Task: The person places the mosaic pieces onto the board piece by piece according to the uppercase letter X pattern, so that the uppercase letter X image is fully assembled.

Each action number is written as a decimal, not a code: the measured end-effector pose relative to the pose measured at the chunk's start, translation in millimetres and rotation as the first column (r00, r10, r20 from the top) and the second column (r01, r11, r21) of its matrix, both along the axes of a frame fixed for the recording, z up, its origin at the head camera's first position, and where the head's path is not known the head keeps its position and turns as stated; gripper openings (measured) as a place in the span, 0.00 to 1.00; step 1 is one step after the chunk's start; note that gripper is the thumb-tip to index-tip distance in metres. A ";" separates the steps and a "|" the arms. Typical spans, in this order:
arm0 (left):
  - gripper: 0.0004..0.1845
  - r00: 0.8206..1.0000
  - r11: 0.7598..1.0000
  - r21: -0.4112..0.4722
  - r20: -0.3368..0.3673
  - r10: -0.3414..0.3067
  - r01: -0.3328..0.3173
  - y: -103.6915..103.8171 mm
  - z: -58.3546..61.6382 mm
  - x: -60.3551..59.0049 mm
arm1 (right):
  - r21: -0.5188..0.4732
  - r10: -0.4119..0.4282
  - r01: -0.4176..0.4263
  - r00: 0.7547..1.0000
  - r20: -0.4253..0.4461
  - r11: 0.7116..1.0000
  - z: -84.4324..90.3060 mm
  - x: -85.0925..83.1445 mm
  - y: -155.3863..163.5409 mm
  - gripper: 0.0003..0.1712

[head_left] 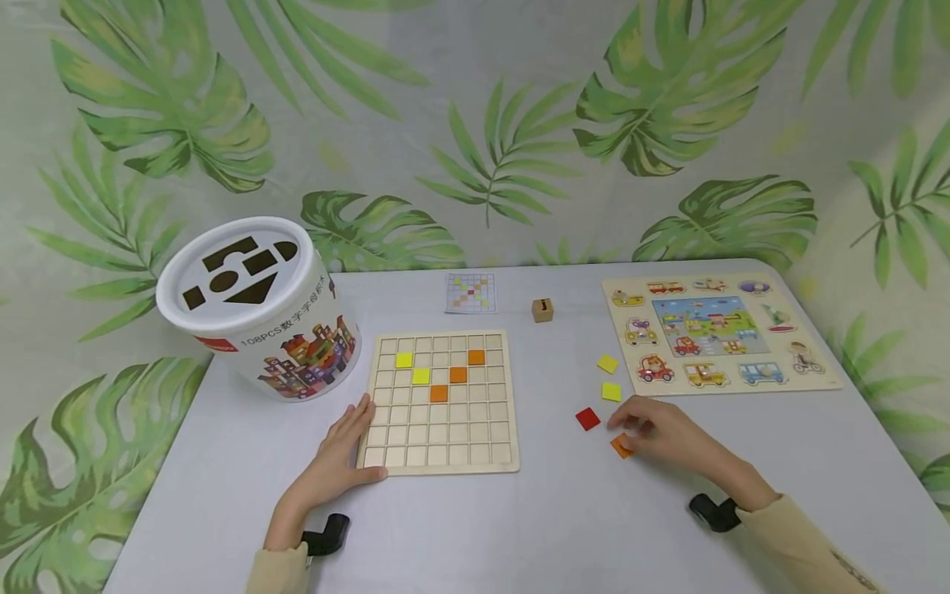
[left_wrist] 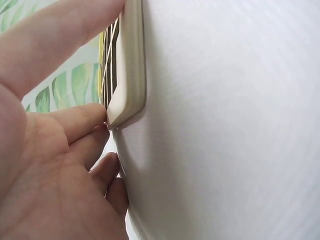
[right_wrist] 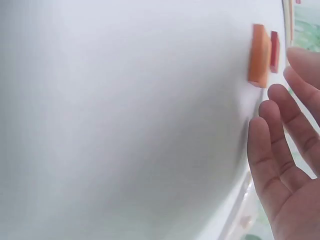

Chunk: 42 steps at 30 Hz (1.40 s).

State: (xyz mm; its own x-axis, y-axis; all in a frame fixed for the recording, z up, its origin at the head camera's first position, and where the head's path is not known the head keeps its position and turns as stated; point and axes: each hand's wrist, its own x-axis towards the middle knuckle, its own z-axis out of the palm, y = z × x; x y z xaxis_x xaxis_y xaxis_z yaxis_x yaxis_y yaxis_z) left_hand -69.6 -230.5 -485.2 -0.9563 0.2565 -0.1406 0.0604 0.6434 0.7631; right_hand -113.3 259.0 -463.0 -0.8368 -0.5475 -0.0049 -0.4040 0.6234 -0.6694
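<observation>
My left hand rests at the left side of a wooden grid board, its thumb on the near left corner and its fingertips along the left edge. Two yellow tiles and three orange tiles lie in the board's cells, on two slanting lines. My right hand hovers close over a loose orange tile, fingers loosely bent. In the right wrist view that orange tile stands apart from the fingertips, with a red tile behind it. Two loose yellow tiles lie farther back.
Behind the board lie a small pattern card and a wooden cube. A large white bucket with shaped holes in its lid stands at the left. A vehicle peg puzzle lies at the back right.
</observation>
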 end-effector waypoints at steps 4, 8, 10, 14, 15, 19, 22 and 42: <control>0.54 1.000 1.000 0.002 -0.002 0.000 0.000 0.7 1.0 -0.6 | 0.011 0.011 -0.011 1.000 0.002 1.000 -3.5 5.2 3.4 0.18; 0.54 1.000 1.000 0.002 -0.007 0.001 -0.001 1.2 1.9 -0.9 | 0.013 0.022 -0.022 1.000 0.009 1.000 -5.8 6.2 3.8 0.19; 0.54 1.000 1.000 0.005 -0.007 0.001 -0.001 1.4 2.6 -0.8 | 0.019 0.021 -0.022 1.000 0.010 1.000 -6.7 6.3 3.8 0.18; 0.54 1.000 1.000 0.008 -0.005 0.000 0.000 1.3 3.9 -0.2 | 0.030 0.008 -0.008 1.000 0.019 1.000 -8.0 6.6 3.9 0.17; 0.54 1.000 1.000 0.011 -0.004 0.000 0.000 1.3 4.3 -0.1 | 0.032 0.005 -0.006 1.000 0.018 0.999 -8.2 6.7 3.9 0.17; 0.54 1.000 1.000 0.014 -0.005 -0.001 0.001 1.4 5.0 0.3 | 0.037 -0.009 0.009 1.000 0.006 0.999 -7.5 6.8 1.9 0.16; 0.54 1.000 1.000 0.013 -0.005 0.002 -0.002 1.3 5.0 0.6 | 0.023 -0.021 0.021 1.000 -0.014 1.000 -4.0 4.7 -4.6 0.15; 0.54 1.000 1.000 0.007 -0.007 -0.001 0.001 0.3 0.2 0.0 | -0.036 0.193 -0.192 0.981 0.001 0.981 15.6 -60.4 -193.1 0.13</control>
State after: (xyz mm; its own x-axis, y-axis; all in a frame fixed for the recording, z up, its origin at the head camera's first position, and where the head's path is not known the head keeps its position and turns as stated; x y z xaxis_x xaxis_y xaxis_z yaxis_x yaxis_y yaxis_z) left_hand -69.5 -230.2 -484.9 -0.9568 0.2588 -0.1324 0.0664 0.6378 0.7674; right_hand -173.7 65.9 -447.3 -0.7158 -0.6982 0.0136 -0.5110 0.5104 -0.6916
